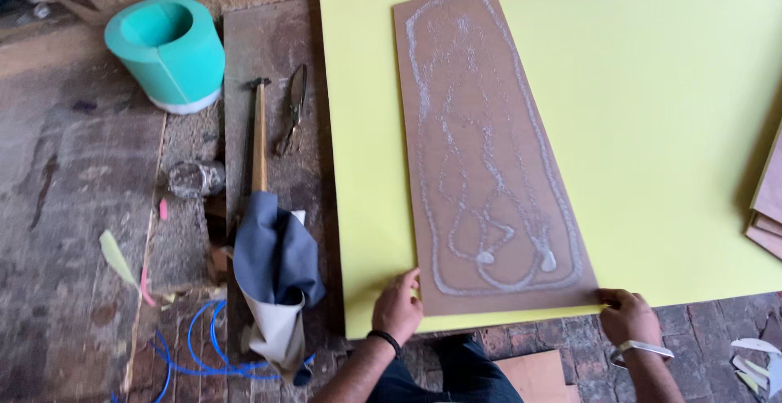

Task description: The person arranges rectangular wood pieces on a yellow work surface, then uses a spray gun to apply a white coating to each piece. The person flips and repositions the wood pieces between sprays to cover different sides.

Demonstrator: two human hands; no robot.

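A long brown cardboard panel (481,126), streaked with loops of whitish glue, lies on a big yellow sheet (652,85) spread over the floor. My left hand (397,305) presses on the panel's near left corner, fingers flat on the board and the yellow sheet. My right hand (626,315) pinches the near right corner at the sheet's edge. A dark band is on my left wrist and a white strap on the right wrist.
Left of the sheet lie a wooden-handled hammer (259,138), metal shears (292,110), a teal foam roll (167,51), a small jar (195,179), a blue-grey folded cloth (277,277) and blue cord (195,354). More brown boards (767,207) stack at the right edge.
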